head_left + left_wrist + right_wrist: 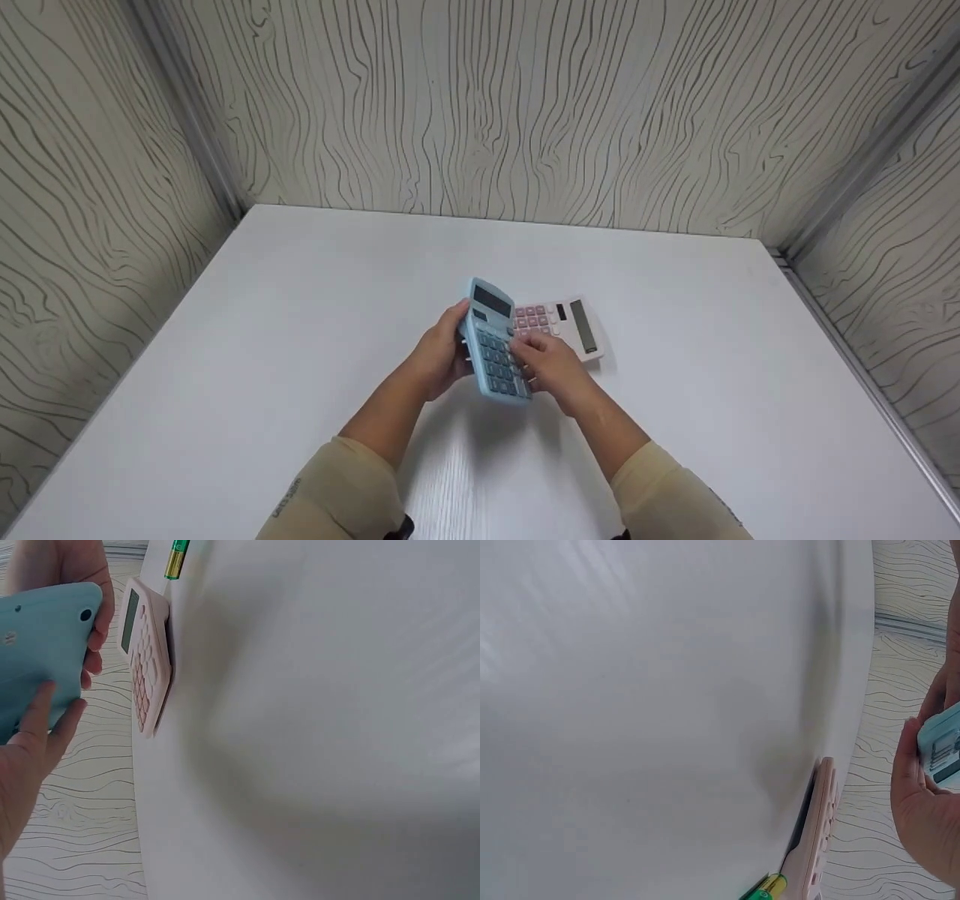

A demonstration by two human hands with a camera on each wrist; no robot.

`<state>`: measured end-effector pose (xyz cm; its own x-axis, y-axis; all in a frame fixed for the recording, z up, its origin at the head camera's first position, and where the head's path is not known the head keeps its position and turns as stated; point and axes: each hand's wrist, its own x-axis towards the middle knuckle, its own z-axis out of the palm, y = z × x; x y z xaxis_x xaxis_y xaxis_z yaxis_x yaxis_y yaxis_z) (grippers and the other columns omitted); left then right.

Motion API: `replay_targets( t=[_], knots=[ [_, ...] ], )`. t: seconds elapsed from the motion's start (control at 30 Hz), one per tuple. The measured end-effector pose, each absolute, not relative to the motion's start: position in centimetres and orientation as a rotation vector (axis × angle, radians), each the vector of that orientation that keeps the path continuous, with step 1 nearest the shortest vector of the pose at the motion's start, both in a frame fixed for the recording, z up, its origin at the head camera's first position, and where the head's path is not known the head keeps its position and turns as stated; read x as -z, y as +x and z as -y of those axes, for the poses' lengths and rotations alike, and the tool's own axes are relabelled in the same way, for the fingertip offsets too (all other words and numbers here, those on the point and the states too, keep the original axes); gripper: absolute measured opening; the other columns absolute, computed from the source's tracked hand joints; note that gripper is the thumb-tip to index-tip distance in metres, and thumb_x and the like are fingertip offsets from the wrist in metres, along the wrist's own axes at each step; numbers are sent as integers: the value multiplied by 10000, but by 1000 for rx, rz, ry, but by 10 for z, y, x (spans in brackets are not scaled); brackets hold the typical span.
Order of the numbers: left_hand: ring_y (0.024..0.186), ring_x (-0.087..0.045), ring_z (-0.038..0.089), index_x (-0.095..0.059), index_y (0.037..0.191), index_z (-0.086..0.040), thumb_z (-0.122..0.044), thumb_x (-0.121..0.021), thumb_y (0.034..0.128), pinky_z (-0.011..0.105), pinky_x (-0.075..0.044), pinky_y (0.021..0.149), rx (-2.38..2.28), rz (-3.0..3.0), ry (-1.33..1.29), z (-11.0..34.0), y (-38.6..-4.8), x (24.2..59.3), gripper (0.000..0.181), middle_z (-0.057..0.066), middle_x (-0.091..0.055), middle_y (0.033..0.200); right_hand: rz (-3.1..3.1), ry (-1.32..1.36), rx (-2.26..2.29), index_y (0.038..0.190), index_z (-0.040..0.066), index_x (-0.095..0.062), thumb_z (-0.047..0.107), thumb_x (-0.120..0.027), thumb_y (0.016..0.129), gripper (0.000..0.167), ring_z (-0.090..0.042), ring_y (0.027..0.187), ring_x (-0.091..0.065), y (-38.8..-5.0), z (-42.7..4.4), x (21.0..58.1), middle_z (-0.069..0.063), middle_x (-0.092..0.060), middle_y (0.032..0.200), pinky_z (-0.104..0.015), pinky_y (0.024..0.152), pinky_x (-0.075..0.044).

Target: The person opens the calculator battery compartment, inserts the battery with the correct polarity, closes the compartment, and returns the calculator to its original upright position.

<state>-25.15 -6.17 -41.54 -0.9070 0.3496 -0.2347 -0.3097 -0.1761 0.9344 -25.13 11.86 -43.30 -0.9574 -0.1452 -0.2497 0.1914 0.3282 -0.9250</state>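
A light-blue calculator [489, 352] is held tilted above the table, its keys and dark display facing up toward the head camera. My left hand [441, 356] grips its left side, with fingers spread over the plain back [45, 637] in the left wrist view. On the other side, my right hand [556, 369] touches the keys near the right edge with relaxed, bent fingers. Exactly which key is touched is hidden by the fingertips. Behind the right hand lies a pink-and-white calculator [568, 330], face up on the table and partly covered from the head view.
Beside the pink calculator lies a green-and-gold battery [178, 560], seen only in the wrist views. Everything is over a white table [315, 300]. Wood-grain-patterned walls [480, 112] border its back and sides.
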Motion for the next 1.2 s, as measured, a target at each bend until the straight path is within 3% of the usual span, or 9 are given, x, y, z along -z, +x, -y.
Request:
replay_targets(
  t=[0.17,0.47,0.6,0.73,0.87,1.0,1.2],
  knots=[
    [1057,-595,239,-350,1396,-127,-597,-270,921,375,-484,855,-2160,-1674,-2,66,-253,417,673,106,-538,1267,-2361,129,1673,1044,87,-604,268,-493,944,235,-183,755,-550,-254,-122,434,-66,-555,881,-268,602,-489],
    [891,-633,173,-447,1299,-120,-498,-217,973,292,-516,741,-2047,-1873,-174,72,-257,421,550,72,-628,1040,-2373,171,1688,1147,77,-567,146,-422,966,243,-191,756,-545,-257,-128,439,-84,-558,913,-279,608,-490],
    [934,-581,177,-452,1285,-134,-447,-201,983,310,-485,799,-1976,-1986,-226,75,-260,427,502,58,-596,1053,-2388,155,1688,1115,78,-557,127,-422,960,212,-214,739,-577,-257,-129,439,-97,-577,902,-304,612,-513],
    [1031,-542,166,-368,1378,-152,-423,-221,987,338,-453,895,-1948,-2012,-255,77,-262,433,498,30,-560,1155,-2389,144,1677,1090,83,-546,126,-434,947,187,-228,733,-596,-256,-130,437,-99,-595,885,-319,613,-525],
    [1004,-552,166,-306,1421,-182,-419,-240,988,316,-474,841,-1944,-2007,-265,79,-263,434,499,31,-556,1150,-2379,145,1680,1101,79,-528,119,-436,941,189,-229,738,-604,-256,-130,435,-104,-600,897,-321,617,-531],
    [933,-578,186,-340,1402,-203,-400,-241,992,306,-496,759,-1929,-2015,-255,81,-264,433,466,48,-581,1077,-2374,137,1698,1119,79,-512,117,-431,951,191,-246,741,-612,-257,-129,433,-104,-605,905,-322,611,-531],
    [896,-601,180,-416,1344,-172,-304,-301,998,316,-510,751,-1948,-2037,-312,84,-267,435,388,40,-610,1033,-2322,121,1769,1147,62,-534,118,-446,946,226,-232,746,-610,-257,-124,431,-104,-616,929,-320,628,-525]
  ],
)
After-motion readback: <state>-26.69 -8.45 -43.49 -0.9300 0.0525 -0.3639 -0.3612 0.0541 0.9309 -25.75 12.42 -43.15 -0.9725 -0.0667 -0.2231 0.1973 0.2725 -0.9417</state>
